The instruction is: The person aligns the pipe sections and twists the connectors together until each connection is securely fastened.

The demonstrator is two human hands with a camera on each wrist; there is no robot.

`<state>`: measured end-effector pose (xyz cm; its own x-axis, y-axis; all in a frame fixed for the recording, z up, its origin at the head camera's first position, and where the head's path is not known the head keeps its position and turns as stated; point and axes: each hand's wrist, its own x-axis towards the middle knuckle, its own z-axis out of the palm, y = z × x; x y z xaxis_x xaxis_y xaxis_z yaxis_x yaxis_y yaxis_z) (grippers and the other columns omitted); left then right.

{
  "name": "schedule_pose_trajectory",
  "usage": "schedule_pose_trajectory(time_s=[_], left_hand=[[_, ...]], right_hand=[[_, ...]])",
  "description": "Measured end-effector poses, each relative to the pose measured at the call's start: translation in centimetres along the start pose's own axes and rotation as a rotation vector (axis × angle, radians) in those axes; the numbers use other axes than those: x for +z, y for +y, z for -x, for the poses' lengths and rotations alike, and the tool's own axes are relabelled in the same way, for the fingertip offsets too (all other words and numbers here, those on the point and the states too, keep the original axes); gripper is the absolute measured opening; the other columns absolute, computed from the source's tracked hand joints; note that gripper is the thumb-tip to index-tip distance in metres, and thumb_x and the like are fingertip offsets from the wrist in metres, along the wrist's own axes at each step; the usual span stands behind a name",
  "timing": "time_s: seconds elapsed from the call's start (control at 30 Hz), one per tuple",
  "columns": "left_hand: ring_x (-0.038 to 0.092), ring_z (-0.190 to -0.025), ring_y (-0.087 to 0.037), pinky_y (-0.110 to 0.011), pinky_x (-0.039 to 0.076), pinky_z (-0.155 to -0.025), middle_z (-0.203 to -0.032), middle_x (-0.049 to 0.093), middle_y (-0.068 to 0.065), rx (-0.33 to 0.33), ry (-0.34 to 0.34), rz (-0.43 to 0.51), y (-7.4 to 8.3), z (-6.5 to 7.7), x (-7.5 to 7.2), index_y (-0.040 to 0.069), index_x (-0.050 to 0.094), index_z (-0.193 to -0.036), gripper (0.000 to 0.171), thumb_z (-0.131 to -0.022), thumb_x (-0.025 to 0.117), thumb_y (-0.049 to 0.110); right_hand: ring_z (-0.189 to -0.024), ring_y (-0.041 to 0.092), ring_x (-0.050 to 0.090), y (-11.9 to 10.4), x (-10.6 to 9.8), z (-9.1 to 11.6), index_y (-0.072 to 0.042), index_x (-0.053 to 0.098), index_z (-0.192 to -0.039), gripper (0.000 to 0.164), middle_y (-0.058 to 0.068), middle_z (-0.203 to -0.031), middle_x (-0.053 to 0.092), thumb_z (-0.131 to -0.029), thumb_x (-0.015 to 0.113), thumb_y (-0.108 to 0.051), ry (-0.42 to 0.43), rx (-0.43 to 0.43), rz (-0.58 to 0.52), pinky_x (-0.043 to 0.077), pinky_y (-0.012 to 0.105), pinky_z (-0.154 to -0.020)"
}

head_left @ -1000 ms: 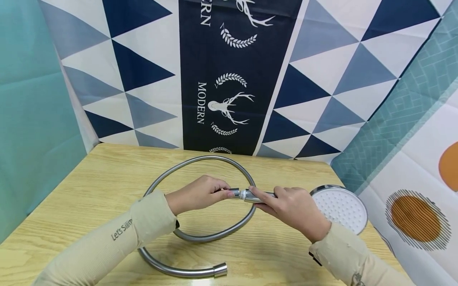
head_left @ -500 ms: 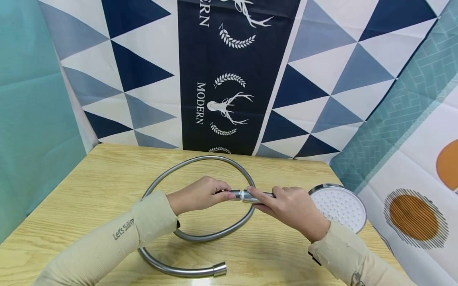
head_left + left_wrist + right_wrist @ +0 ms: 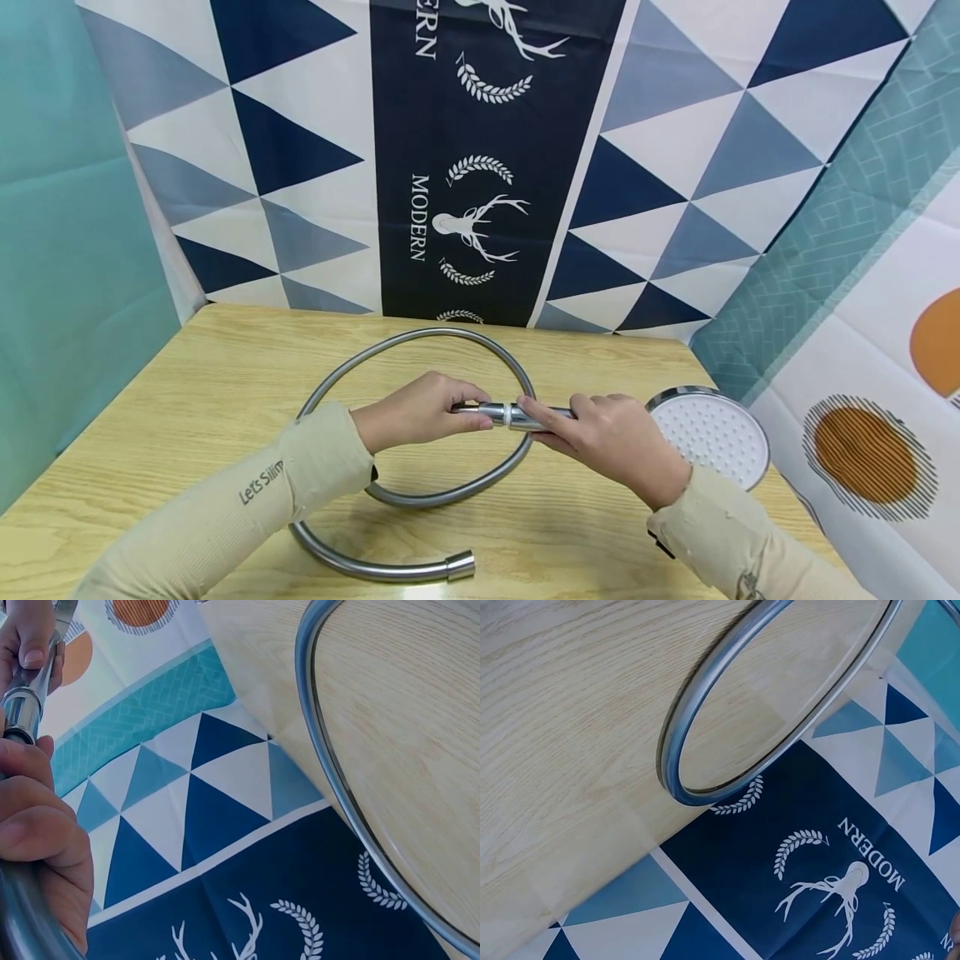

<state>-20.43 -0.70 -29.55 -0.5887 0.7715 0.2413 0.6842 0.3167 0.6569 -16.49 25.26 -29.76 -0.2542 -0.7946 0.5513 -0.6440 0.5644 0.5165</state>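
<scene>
In the head view my left hand (image 3: 429, 408) pinches the metal end fitting (image 3: 492, 412) of a grey flexible shower hose (image 3: 341, 568), between thumb and fingers. My right hand (image 3: 611, 433) grips the chrome handle (image 3: 528, 417) of a shower head, its index finger stretched along the handle. The fitting meets the handle's end in line, with a thin white ring showing at the joint. Beyond the right wrist the round shower head (image 3: 708, 437) shows its white nozzle face. In the left wrist view the left hand's curled fingers (image 3: 41, 825) hold the hose end close up.
The hose lies looped on the wooden table (image 3: 225, 375), its other metal end (image 3: 460, 565) near the front edge. Patterned cloth (image 3: 487, 167) hangs behind the table, with teal cloth (image 3: 75, 208) on the left and printed white cloth (image 3: 885, 375) on the right.
The hose fitting has closed up to the handle's end, so less white shows between them. My left thumb and fingers have shifted on the fitting, baring more of it. The right hand holds nearly still.
</scene>
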Motion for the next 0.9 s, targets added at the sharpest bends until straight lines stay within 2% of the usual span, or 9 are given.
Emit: schedule_pose_trajectory(time_s=[0.2,0.37,0.5,0.67,0.9], left_hand=[[0.039,-0.054,-0.001,-0.019,0.035,-0.052,-0.068,0.051,0.006,0.002,-0.005,0.001,0.02,0.08,-0.03,0.001,0.069,-0.105,0.021,-0.092,0.066,0.017],[0.035,-0.052,-0.003,-0.02,0.031,-0.05,-0.061,0.042,0.008,-0.019,-0.016,0.039,-0.11,0.19,-0.06,-0.001,0.068,-0.103,0.022,-0.098,0.056,0.017],[0.032,-0.052,-0.004,-0.02,0.03,-0.051,-0.06,0.038,0.007,-0.022,-0.025,0.033,-0.16,0.26,-0.16,-0.003,0.068,-0.105,0.025,-0.101,0.05,0.015],[0.035,-0.052,-0.001,-0.019,0.032,-0.05,-0.063,0.043,0.007,0.006,-0.043,-0.014,-0.04,0.18,-0.21,-0.002,0.066,-0.101,0.021,-0.099,0.054,0.015],[0.035,-0.051,-0.001,-0.019,0.033,-0.05,-0.061,0.042,0.007,0.044,-0.033,-0.031,-0.08,0.34,-0.25,0.003,0.059,-0.101,0.013,-0.096,0.059,0.014]], right_hand=[[-0.038,0.005,0.019,-0.05,-0.01,-0.03,-0.018,0.065,-0.121,0.046,-0.002,-0.05,0.033,-0.104,0.031,-0.044,-0.003,0.012,-0.005,0.016,0.017,-0.037],[-0.039,0.005,0.019,-0.05,-0.01,-0.17,-0.018,0.066,-0.12,0.047,-0.002,-0.05,0.033,-0.104,0.031,-0.044,0.0,0.014,-0.003,0.017,0.017,-0.037],[-0.039,0.005,0.019,-0.1,-0.16,-0.26,-0.018,0.066,-0.12,0.047,-0.002,-0.05,0.033,-0.104,0.03,-0.044,-0.012,0.016,-0.001,0.017,0.017,-0.037],[-0.038,0.005,0.021,-0.22,-0.28,-0.23,-0.018,0.066,-0.119,0.048,-0.002,-0.05,0.034,-0.104,0.03,-0.044,-0.027,0.022,-0.007,0.018,0.017,-0.037],[-0.038,0.005,0.022,-0.21,-0.27,-0.23,-0.018,0.066,-0.119,0.048,-0.001,-0.05,0.035,-0.105,0.029,-0.043,-0.025,0.029,-0.01,0.019,0.017,-0.037]])
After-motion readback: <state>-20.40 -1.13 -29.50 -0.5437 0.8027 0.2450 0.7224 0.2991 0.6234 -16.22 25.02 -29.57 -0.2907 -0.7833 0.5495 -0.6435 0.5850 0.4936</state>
